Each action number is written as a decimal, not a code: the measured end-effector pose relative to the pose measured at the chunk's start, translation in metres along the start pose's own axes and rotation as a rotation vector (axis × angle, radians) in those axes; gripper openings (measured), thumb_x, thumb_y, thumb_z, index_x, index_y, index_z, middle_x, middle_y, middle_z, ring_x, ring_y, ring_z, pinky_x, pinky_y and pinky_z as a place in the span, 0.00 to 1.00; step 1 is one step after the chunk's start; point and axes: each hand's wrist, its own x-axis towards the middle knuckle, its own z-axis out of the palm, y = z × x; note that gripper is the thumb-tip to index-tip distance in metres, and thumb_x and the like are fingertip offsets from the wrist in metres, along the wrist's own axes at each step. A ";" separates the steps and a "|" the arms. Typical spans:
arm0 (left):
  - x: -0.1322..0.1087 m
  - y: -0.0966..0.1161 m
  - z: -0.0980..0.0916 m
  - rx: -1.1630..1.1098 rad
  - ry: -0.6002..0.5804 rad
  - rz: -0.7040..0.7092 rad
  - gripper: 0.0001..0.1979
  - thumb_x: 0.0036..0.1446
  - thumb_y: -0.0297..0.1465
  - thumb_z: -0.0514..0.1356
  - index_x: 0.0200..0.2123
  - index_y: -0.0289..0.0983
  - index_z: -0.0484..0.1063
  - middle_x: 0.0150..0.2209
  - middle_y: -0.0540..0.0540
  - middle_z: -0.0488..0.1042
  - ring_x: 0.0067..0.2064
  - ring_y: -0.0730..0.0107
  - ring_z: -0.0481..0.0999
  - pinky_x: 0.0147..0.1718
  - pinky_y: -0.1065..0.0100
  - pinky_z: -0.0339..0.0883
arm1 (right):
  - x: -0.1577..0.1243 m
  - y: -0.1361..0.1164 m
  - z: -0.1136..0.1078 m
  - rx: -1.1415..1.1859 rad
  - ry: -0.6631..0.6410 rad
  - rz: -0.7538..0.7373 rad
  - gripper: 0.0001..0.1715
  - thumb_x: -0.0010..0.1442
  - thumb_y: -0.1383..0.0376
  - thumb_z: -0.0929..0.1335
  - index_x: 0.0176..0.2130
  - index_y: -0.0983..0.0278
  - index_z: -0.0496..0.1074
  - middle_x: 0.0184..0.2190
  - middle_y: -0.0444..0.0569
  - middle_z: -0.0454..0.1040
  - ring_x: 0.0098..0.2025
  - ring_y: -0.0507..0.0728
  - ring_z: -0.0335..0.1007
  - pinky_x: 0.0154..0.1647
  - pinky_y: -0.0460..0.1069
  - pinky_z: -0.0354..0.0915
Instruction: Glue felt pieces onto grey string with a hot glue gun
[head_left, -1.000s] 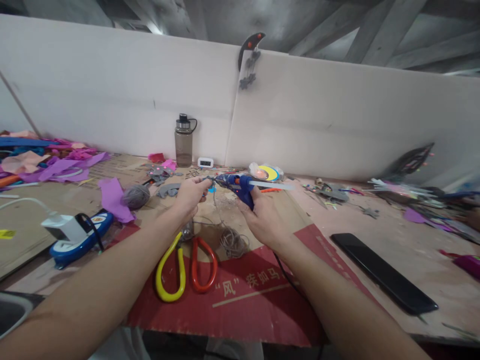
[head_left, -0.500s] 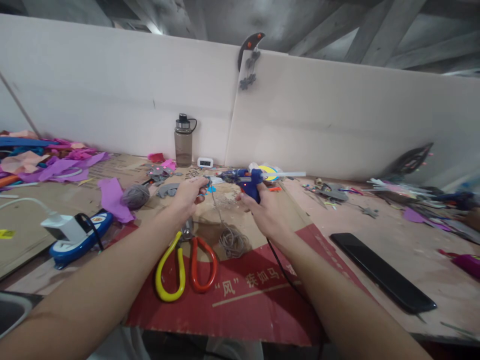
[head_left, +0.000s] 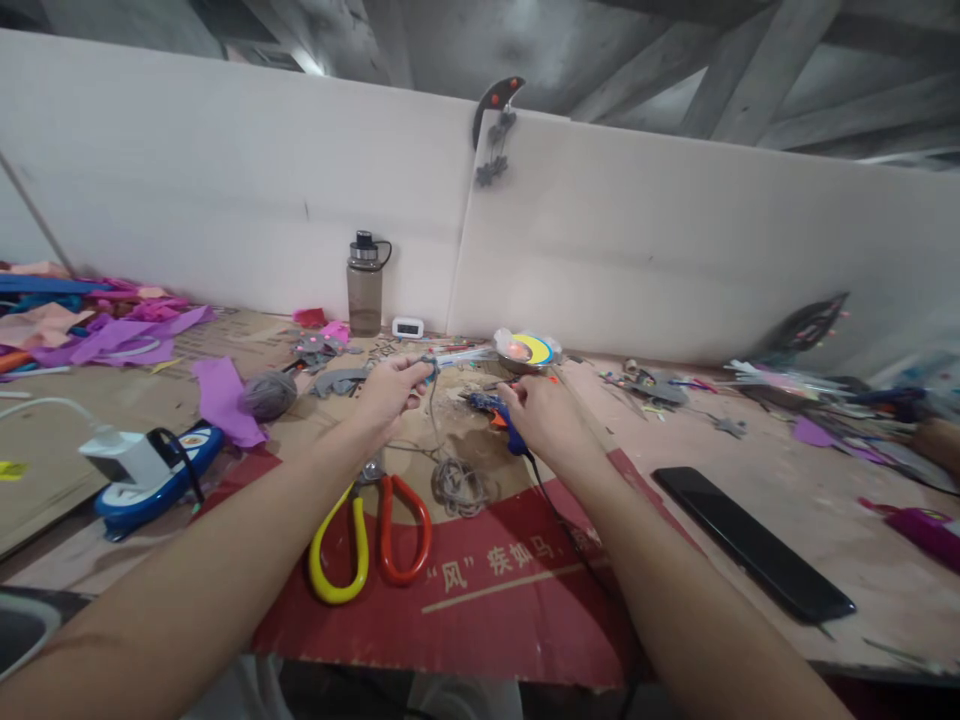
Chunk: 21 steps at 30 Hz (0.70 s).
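Observation:
My left hand (head_left: 396,393) is closed in a pinch on grey yarn (head_left: 435,410), with a small blue bit showing at the fingertips. The yarn hangs down toward a loose tangle (head_left: 459,485) on the cardboard. My right hand (head_left: 551,412) is closed over the back of a blue glue gun (head_left: 516,432), which is low at the cardboard with its nozzle pointing left; the hand covers part of it. Below my left hand lie wire cutters with one yellow handle (head_left: 360,545) and one red handle (head_left: 407,530).
A bowl with a yellow and blue rim (head_left: 536,350) stands beyond my right hand. Behind are a water bottle (head_left: 365,290) and a small clock (head_left: 407,328). A power strip (head_left: 161,480) and a yarn ball (head_left: 268,395) lie left, a black phone (head_left: 750,540) right.
The glue gun has come down to the cardboard and turned, its handle now toward me. My right hand has moved with it, now over its back. My left hand has hardly moved.

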 end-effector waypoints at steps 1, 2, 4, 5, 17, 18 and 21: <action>-0.001 -0.001 0.002 0.013 -0.007 0.003 0.09 0.39 0.29 0.64 0.23 0.33 0.67 0.20 0.53 0.63 0.19 0.84 0.59 0.13 0.80 0.41 | -0.002 -0.006 0.003 0.138 0.020 -0.004 0.13 0.56 0.56 0.62 0.27 0.62 0.64 0.29 0.53 0.72 0.35 0.59 0.69 0.40 0.55 0.63; -0.003 -0.001 0.004 0.029 -0.017 0.005 0.09 0.39 0.29 0.64 0.24 0.33 0.67 0.20 0.53 0.64 0.19 0.84 0.59 0.13 0.79 0.41 | -0.004 -0.014 0.007 0.325 0.029 -0.008 0.10 0.56 0.57 0.63 0.31 0.61 0.64 0.33 0.51 0.72 0.37 0.58 0.69 0.42 0.54 0.63; -0.007 -0.002 0.008 0.073 -0.042 0.010 0.08 0.41 0.30 0.63 0.24 0.33 0.67 0.19 0.53 0.63 0.18 0.84 0.58 0.14 0.79 0.42 | -0.009 -0.029 0.018 0.749 -0.025 0.001 0.15 0.51 0.59 0.67 0.37 0.60 0.60 0.41 0.50 0.70 0.44 0.56 0.68 0.47 0.53 0.63; -0.009 -0.003 0.011 0.098 -0.055 0.015 0.08 0.41 0.30 0.63 0.24 0.33 0.68 0.18 0.54 0.63 0.18 0.84 0.58 0.14 0.79 0.43 | -0.012 -0.035 0.024 0.931 -0.070 0.026 0.20 0.48 0.61 0.70 0.37 0.59 0.57 0.43 0.49 0.70 0.46 0.55 0.68 0.48 0.53 0.63; -0.011 -0.010 0.012 0.242 -0.023 0.072 0.05 0.43 0.30 0.61 0.24 0.35 0.68 0.14 0.53 0.64 0.14 0.81 0.59 0.14 0.77 0.47 | -0.018 -0.043 0.025 1.063 -0.210 0.171 0.14 0.52 0.63 0.65 0.39 0.60 0.58 0.24 0.36 0.59 0.21 0.46 0.54 0.25 0.46 0.63; -0.011 -0.011 0.012 0.228 -0.017 0.059 0.05 0.43 0.30 0.61 0.24 0.35 0.68 0.13 0.53 0.64 0.14 0.81 0.59 0.14 0.77 0.46 | -0.017 -0.041 0.024 0.943 -0.148 0.122 0.13 0.53 0.63 0.65 0.39 0.61 0.59 0.25 0.38 0.60 0.23 0.47 0.56 0.25 0.45 0.61; -0.011 -0.009 0.014 0.194 -0.014 0.052 0.05 0.42 0.28 0.61 0.24 0.34 0.68 0.14 0.52 0.64 0.15 0.81 0.59 0.14 0.77 0.47 | -0.016 -0.037 0.018 0.573 0.031 -0.084 0.10 0.53 0.66 0.65 0.39 0.62 0.63 0.29 0.42 0.63 0.30 0.51 0.60 0.30 0.47 0.61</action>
